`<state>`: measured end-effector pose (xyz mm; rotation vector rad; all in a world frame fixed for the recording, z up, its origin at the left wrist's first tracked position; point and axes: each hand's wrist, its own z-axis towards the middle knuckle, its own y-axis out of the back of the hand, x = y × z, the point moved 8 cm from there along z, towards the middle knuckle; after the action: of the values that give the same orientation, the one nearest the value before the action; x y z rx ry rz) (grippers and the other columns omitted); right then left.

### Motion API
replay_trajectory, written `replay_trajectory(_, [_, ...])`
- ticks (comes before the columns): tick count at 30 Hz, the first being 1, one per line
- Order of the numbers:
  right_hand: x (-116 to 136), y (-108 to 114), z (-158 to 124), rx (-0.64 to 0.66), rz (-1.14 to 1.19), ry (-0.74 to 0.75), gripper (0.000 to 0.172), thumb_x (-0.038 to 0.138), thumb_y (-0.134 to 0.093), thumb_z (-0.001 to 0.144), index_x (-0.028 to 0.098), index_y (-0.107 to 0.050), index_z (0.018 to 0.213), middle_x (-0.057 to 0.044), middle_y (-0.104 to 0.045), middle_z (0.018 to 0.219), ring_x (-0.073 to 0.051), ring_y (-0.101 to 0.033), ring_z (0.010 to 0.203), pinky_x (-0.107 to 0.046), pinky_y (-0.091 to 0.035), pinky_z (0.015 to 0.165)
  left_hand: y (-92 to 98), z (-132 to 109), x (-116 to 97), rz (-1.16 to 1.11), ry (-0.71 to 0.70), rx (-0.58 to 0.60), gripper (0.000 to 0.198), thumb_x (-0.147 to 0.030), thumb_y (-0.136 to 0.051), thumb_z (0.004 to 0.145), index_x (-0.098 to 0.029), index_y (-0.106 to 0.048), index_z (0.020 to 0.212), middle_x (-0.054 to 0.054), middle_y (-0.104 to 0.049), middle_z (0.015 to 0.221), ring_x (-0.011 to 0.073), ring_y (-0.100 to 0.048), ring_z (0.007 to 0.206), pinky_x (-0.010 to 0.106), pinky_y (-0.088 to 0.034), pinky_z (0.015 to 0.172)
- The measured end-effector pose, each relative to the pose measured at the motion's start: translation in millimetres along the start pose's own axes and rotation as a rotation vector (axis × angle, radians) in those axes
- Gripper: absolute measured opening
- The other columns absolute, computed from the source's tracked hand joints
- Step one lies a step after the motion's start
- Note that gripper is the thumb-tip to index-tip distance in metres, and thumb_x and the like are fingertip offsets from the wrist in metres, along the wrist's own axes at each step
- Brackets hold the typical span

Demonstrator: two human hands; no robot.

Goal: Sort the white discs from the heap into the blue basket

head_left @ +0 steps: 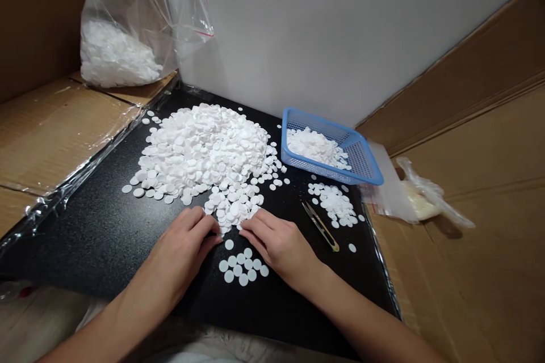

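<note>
Small flat white round discs form a large heap (208,147) on the black tabletop, with a smaller patch of discs (234,201) spilling toward me. At the left front edge of that patch, my left hand (189,241) has thumb and fingers closed together on a white disc. My right hand (276,241) faces it from the right, its fingertips pinched at a white disc; the fingers partly hide both contacts. Between my wrists, nearer me, a loose group of separate discs (239,258) lies flat, mostly in a single layer.
A blue mesh basket (361,161) holding more discs stands at the back right. Thread snips (321,227) lie beside a small disc pile (336,204). A clear zip bag of discs (119,57) rests on cardboard at back left. Another plastic bag (426,198) is at right.
</note>
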<state>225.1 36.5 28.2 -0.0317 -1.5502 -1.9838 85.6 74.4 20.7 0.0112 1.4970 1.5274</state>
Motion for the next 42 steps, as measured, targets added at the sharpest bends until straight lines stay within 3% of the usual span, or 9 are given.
replay_trajectory(8, [5.2, 8.9, -4.4, 0.120, 0.088, 0.097, 0.021, 0.019, -0.048, 0.102, 0.018, -0.064, 0.088, -0.003, -0.064, 0.081, -0.013, -0.061, 0.072, -0.022, -0.048, 0.065, -6.0, -6.3, -11.5, 0.078, -0.095, 0.105, 0.020, -0.023, -0.043, 0.102, -0.021, -0.058, 0.088, 0.001, -0.056, 0.089, 0.0202, -0.053, 0.081, 0.032, -0.042, 0.070])
replay_trajectory(14, [-0.1, 10.4, -6.4, 0.095, 0.167, -0.002, 0.003, 0.020, -0.063, 0.094, 0.019, -0.060, 0.093, -0.003, -0.064, 0.086, -0.014, -0.062, 0.073, -0.022, -0.050, 0.065, -8.7, -4.6, -23.4, 0.168, -0.192, 0.082, 0.023, -0.012, -0.042, 0.099, -0.019, -0.057, 0.084, 0.002, -0.055, 0.085, 0.0209, -0.050, 0.078, 0.034, -0.039, 0.070])
replay_trajectory(19, [-0.4, 6.0, -6.7, 0.097, 0.118, 0.006, 0.005, 0.021, -0.062, 0.096, 0.018, -0.063, 0.091, -0.003, -0.063, 0.087, -0.014, -0.063, 0.074, -0.023, -0.051, 0.067, -17.0, -9.3, -31.2, 0.139, -0.273, 0.116, 0.021, -0.008, -0.043, 0.097, -0.019, -0.055, 0.083, 0.002, -0.054, 0.082, 0.0197, -0.049, 0.074, 0.032, -0.039, 0.068])
replay_trajectory(24, [6.2, 4.9, -5.9, 0.106, 0.050, 0.066, 0.015, 0.021, -0.053, 0.100, 0.016, -0.065, 0.093, -0.004, -0.062, 0.085, -0.014, -0.062, 0.074, -0.023, -0.050, 0.067, -12.6, -6.7, -26.5, 0.038, -0.199, 0.116, 0.021, -0.016, -0.046, 0.099, -0.020, -0.054, 0.081, 0.001, -0.054, 0.081, 0.0178, -0.052, 0.073, 0.029, -0.040, 0.066])
replay_trajectory(30, [13.0, 5.1, -5.6, 0.095, -0.021, 0.107, 0.022, 0.023, -0.047, 0.103, 0.017, -0.068, 0.097, -0.004, -0.064, 0.085, -0.012, -0.062, 0.071, -0.021, -0.048, 0.064, -3.7, 2.5, -14.7, -0.122, -0.009, 0.149, 0.019, -0.022, -0.050, 0.095, -0.022, -0.058, 0.078, 0.000, -0.058, 0.078, 0.0181, -0.055, 0.074, 0.027, -0.042, 0.063])
replay_trajectory(36, [9.0, 4.3, -5.9, 0.060, 0.095, 0.078, 0.022, 0.020, -0.048, 0.102, 0.017, -0.069, 0.096, -0.005, -0.068, 0.083, -0.014, -0.064, 0.074, -0.023, -0.051, 0.069, -5.1, 3.7, -6.4, -0.055, 0.039, 0.102, 0.015, -0.022, -0.053, 0.092, -0.022, -0.060, 0.078, 0.002, -0.059, 0.080, 0.0205, -0.055, 0.076, 0.030, -0.043, 0.066])
replay_trajectory(39, [3.8, 11.2, -4.0, 0.004, 0.191, -0.014, 0.016, 0.016, -0.053, 0.098, 0.017, -0.068, 0.092, -0.005, -0.068, 0.083, -0.014, -0.065, 0.074, -0.023, -0.052, 0.070, -7.2, 2.2, -5.4, -0.040, 0.026, 0.086, 0.014, -0.022, -0.051, 0.093, -0.022, -0.060, 0.083, 0.002, -0.060, 0.084, 0.0211, -0.057, 0.080, 0.031, -0.045, 0.068])
replay_trajectory(42, [-10.4, 16.9, -4.2, 0.001, 0.291, -0.235, 0.013, 0.012, -0.059, 0.090, 0.018, -0.065, 0.080, 0.001, -0.063, 0.069, -0.012, -0.058, 0.060, -0.021, -0.047, 0.056, -5.4, 0.5, -4.3, -0.058, 0.030, 0.060, 0.015, -0.022, -0.048, 0.096, -0.023, -0.060, 0.088, 0.002, -0.061, 0.087, 0.0207, -0.058, 0.081, 0.031, -0.047, 0.069])
